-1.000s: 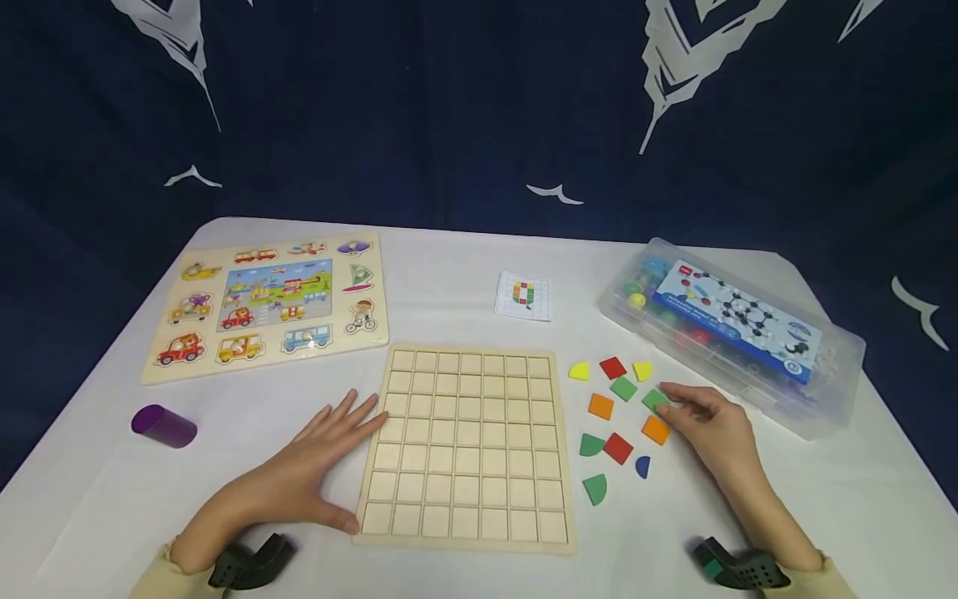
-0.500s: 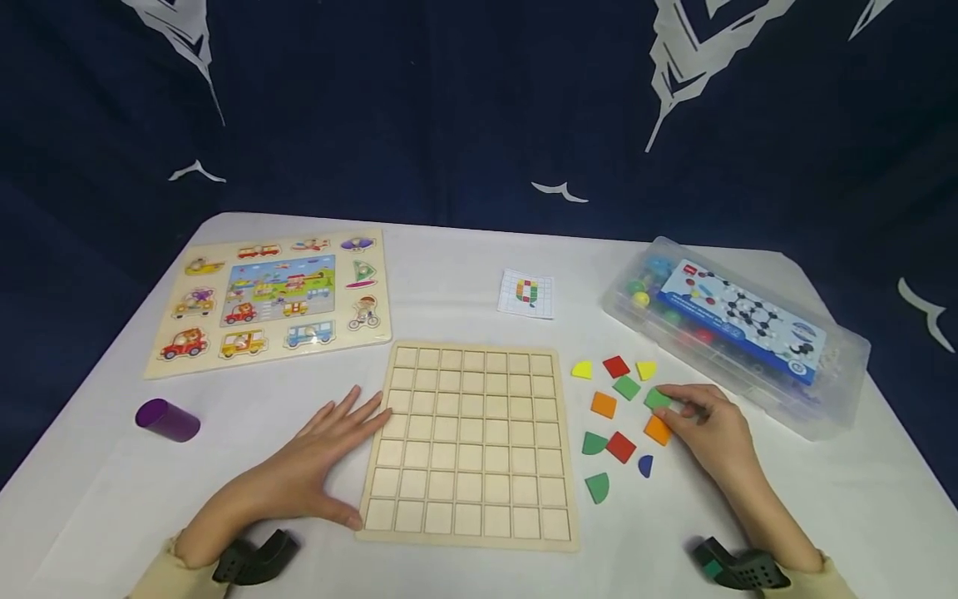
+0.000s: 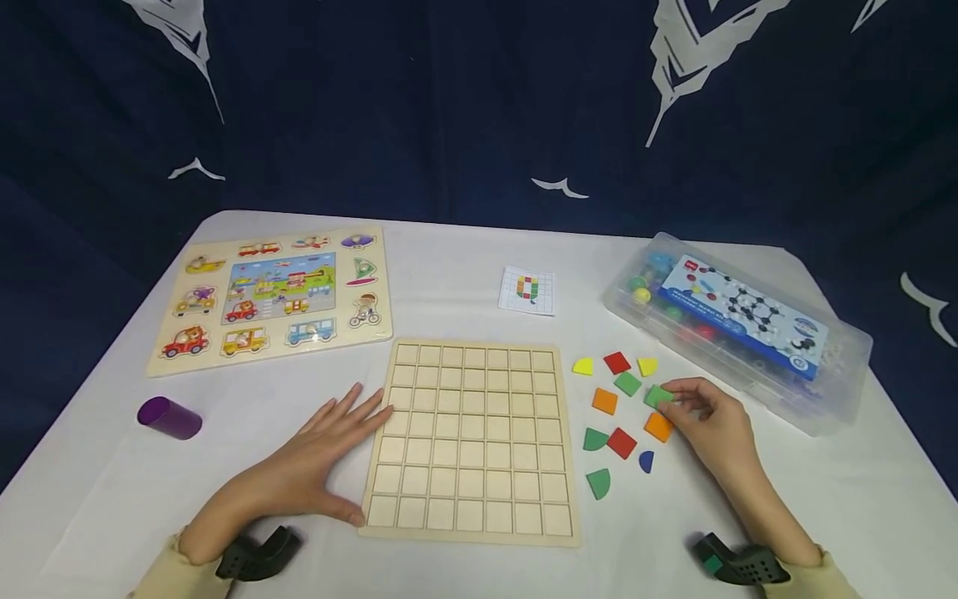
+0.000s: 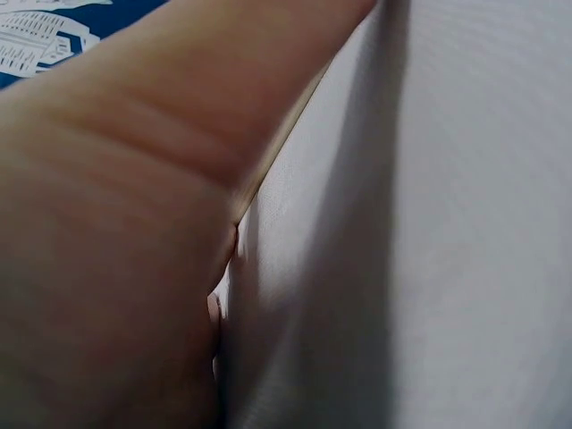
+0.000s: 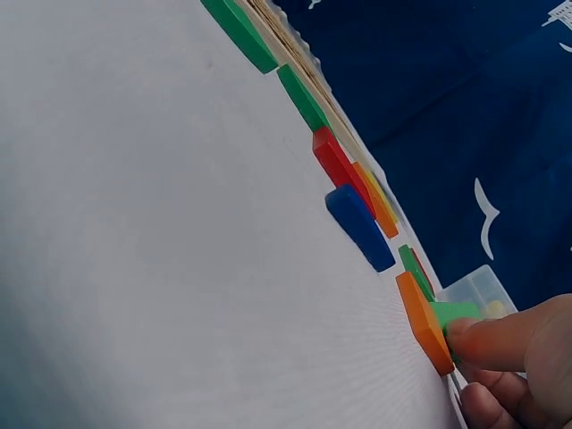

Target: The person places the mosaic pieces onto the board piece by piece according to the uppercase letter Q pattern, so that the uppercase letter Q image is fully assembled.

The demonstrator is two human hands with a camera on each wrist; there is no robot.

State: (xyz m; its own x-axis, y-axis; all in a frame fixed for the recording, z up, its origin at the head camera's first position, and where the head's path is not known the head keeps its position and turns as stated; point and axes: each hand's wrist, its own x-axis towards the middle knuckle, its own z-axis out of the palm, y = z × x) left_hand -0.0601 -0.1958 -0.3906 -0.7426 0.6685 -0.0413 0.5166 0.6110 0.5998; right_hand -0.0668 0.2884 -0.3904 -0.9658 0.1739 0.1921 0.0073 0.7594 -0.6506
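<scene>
A wooden grid board point(image 3: 470, 442) lies in the middle of the table. My left hand point(image 3: 310, 466) has its fingers spread along the board's left edge, thumb at the near corner. On the right, my right hand point(image 3: 714, 420) pinches a green square tile point(image 3: 658, 396) between thumb and fingers; the thumb point(image 5: 492, 344) partly covers it in the right wrist view. Just below it lies an orange square tile point(image 3: 659, 428). Around them are a green square point(image 3: 627, 383), a red square point(image 3: 621, 443), a blue half-round piece point(image 3: 646, 462) and a green quarter-round piece point(image 3: 598, 483).
Behind the board lies a small pattern card point(image 3: 527, 290). A clear plastic box point(image 3: 737, 333) with coloured parts stands at the back right. To the left are a picture puzzle board point(image 3: 273, 299) and a purple cylinder point(image 3: 170, 418). More tiles, like a yellow one point(image 3: 583, 366), lie nearby.
My right fingers have closed on the green square tile, which has tilted and shifted slightly. My left hand stays at the board's edge. The whole view has shifted a little.
</scene>
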